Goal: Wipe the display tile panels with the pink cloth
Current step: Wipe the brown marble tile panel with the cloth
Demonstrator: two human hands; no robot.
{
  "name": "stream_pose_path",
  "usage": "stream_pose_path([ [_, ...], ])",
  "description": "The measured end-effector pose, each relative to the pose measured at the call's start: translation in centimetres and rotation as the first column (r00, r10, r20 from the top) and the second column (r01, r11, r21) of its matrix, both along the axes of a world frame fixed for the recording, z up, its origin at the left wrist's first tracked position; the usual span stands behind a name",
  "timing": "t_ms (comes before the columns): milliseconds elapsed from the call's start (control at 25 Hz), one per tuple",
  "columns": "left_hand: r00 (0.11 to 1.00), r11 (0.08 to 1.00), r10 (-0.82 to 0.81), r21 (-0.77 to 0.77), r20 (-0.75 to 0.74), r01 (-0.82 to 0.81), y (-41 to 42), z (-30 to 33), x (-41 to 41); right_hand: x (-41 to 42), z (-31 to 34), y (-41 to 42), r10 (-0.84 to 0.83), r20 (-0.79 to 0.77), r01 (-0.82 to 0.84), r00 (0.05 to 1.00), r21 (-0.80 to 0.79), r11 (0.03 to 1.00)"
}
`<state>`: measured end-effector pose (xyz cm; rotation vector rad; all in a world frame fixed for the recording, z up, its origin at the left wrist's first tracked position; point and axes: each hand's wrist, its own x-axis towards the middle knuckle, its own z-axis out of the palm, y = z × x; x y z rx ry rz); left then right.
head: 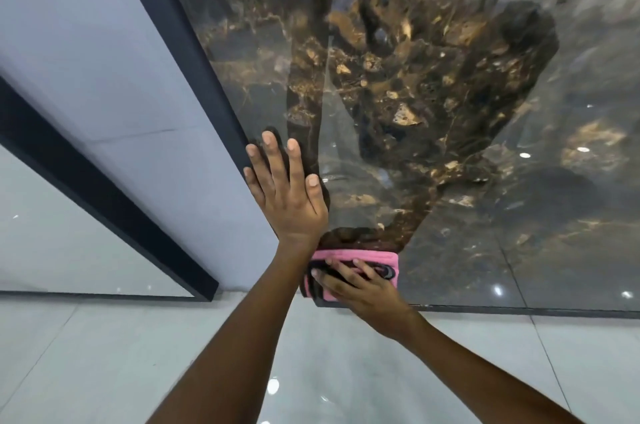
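A glossy dark tile panel (450, 181) with brown and gold marbling stands upright and fills the upper right of the head view. My left hand (285, 191) lies flat on the panel near its black left edge, fingers straight and spread. Just below it, my right hand (356, 285) presses a folded pink cloth (356, 255) with a dark pattern against the panel's bottom edge, fingers spread over it. My own dark reflection shows in the panel's surface.
A black frame strip (194, 53) runs along the panel's left edge, with a pale grey-blue panel (104, 60) beyond it and another black strip (104, 195) farther left. Shiny light grey floor tiles (104, 371) lie below the panels.
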<state>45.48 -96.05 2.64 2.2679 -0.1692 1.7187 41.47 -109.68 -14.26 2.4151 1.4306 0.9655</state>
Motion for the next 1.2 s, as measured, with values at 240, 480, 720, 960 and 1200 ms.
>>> stream_pose_path([
  [240,0.999,1.000,-0.011,0.025,0.039,0.010,0.7,0.0,0.4,0.3,-4.2,-1.5,-0.003,0.003,0.004,1.000,-0.658,0.753],
  [480,1.000,1.000,0.002,0.028,0.023,-0.002,1.1,-0.5,0.2,1.5,4.0,-8.4,0.007,0.220,-0.001,0.976,-0.028,1.000],
  [720,0.979,1.000,0.005,-0.019,-0.204,-0.010,-0.3,-0.3,-3.0,0.4,11.9,-8.4,-0.117,0.315,0.110,0.942,0.038,0.993],
  [960,0.992,0.971,-0.106,-0.207,0.075,0.119,-5.1,18.3,-1.8,1.8,33.0,-14.6,-0.350,0.376,0.088,0.858,0.563,0.822],
  [1200,0.966,0.982,-0.024,-0.174,0.258,0.071,-5.8,37.1,-0.1,2.1,41.7,-12.3,-0.059,0.484,0.012,0.873,0.100,0.995],
])
